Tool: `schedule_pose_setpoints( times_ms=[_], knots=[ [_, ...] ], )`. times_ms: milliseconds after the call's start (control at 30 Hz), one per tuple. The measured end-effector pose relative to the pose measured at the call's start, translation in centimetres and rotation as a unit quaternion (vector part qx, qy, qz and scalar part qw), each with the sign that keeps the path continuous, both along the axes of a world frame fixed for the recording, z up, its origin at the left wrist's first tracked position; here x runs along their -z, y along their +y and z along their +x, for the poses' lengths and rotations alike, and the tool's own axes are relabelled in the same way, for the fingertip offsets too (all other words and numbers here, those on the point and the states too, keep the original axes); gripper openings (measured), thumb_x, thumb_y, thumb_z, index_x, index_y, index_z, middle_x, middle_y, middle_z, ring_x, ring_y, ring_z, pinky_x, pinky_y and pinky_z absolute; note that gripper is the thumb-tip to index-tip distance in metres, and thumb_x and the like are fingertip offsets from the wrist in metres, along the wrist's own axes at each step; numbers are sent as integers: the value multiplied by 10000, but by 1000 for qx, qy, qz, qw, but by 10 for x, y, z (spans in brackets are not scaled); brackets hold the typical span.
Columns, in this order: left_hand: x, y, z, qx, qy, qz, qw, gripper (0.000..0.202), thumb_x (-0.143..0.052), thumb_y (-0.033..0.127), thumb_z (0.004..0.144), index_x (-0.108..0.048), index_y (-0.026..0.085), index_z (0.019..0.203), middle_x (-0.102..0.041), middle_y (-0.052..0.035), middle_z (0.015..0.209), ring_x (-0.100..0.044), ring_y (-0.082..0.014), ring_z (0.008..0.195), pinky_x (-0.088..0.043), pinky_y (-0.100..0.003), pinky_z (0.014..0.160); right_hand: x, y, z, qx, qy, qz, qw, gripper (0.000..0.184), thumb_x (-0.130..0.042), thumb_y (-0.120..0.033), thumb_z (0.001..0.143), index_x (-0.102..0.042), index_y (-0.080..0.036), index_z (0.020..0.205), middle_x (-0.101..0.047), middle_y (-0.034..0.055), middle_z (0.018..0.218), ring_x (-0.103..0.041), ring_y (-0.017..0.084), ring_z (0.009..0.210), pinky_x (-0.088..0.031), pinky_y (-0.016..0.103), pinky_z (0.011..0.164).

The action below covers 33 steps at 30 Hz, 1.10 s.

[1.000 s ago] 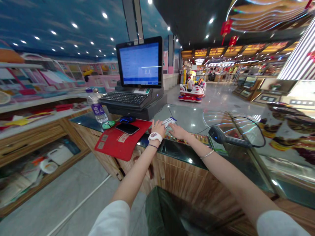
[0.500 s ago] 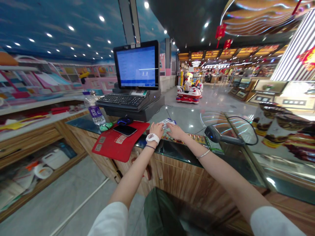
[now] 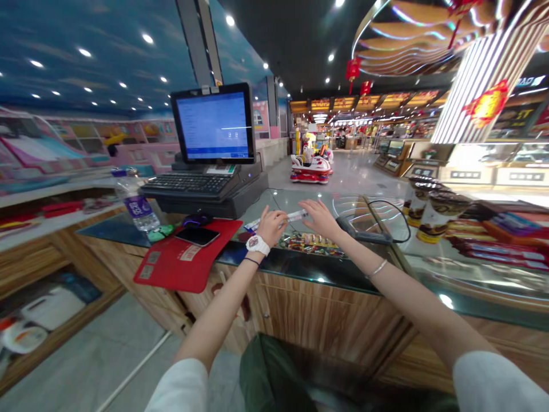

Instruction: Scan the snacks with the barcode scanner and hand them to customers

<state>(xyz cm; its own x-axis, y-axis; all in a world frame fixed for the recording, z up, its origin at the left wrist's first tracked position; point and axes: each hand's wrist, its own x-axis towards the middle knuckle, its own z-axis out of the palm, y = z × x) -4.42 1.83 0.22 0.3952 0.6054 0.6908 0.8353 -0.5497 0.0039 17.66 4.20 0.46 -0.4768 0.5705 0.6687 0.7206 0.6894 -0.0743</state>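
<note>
A slim, shiny white-and-purple packet (image 3: 295, 216) lies between my hands above the glass counter. My left hand (image 3: 271, 226), wearing a white watch, has its fingers bent around the left part of the packet. At the other end, my right hand (image 3: 321, 220) touches it with fingers stretched out. Part of a white-and-blue wrapper (image 3: 252, 225) shows left of my left hand; whether it belongs to the same packet I cannot tell. Just below my hands are several colourful small packets (image 3: 315, 244). A barcode scanner (image 3: 364, 232) lies beside my right forearm.
A phone (image 3: 197, 236) and a mouse (image 3: 197, 218) lie on a red mat (image 3: 180, 266). Behind them stand a water bottle (image 3: 138, 206), a keyboard (image 3: 186, 184) and a monitor (image 3: 215, 125). Cups (image 3: 436, 220) and snack packets (image 3: 497, 252) stand right.
My hands have moved apart along the packet, showing more of it between them. The camera view has swung to the right, so the counter items appear further left.
</note>
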Motion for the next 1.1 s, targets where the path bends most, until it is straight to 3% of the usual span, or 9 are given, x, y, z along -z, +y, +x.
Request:
schedule_pose_setpoints(
  times_ms=[400, 667, 833, 967, 1100],
  knots=[
    [-22, 8, 90, 126, 14, 47, 991, 156, -566, 212, 923, -668, 253, 1034, -707, -20, 1092, -651, -184, 1050, -225, -559, 1228, -6, -21, 91, 32, 29, 87, 995, 263, -577, -251, 903, -654, -214, 1152, -688, 89, 1094, -626, 256, 1082, -350, 552, 1143],
    [-34, 6, 150, 131, 37, 31, 990, 224, -574, 172, 906, -658, 252, 1097, -671, -40, 1205, -598, -214, 1168, -191, -562, 1241, -7, -27, 142, 94, 52, 54, 993, 292, -554, -343, 936, -663, -237, 1185, -683, 86, 1136, -598, 270, 1136, -289, 573, 1170],
    [-40, 21, 186, 144, 47, 34, 988, 261, -564, 144, 901, -657, 250, 1121, -662, -49, 1235, -583, -223, 1199, -209, -547, 1236, -11, -16, 163, 123, 69, 54, 989, 331, -526, -350, 955, -646, -249, 1247, -669, 94, 1179, -583, 268, 1172, -250, 571, 1189],
    [-38, 39, 201, 150, 60, 33, 986, 253, -534, 131, 914, -668, 246, 1096, -677, -43, 1208, -599, -213, 1168, -277, -504, 1207, -8, -9, 172, 145, 81, 62, 984, 312, -518, -333, 962, -662, -248, 1225, -677, 83, 1169, -589, 262, 1160, -262, 562, 1182],
    [-31, 50, 200, 161, 54, 34, 985, 251, -544, 127, 912, -674, 245, 1091, -691, -38, 1202, -615, -205, 1139, -374, -458, 1147, -2, -4, 176, 136, 67, 64, 986, 291, -543, -323, 956, -672, -249, 1205, -688, 74, 1168, -596, 246, 1156, -257, 555, 1187]
  ],
)
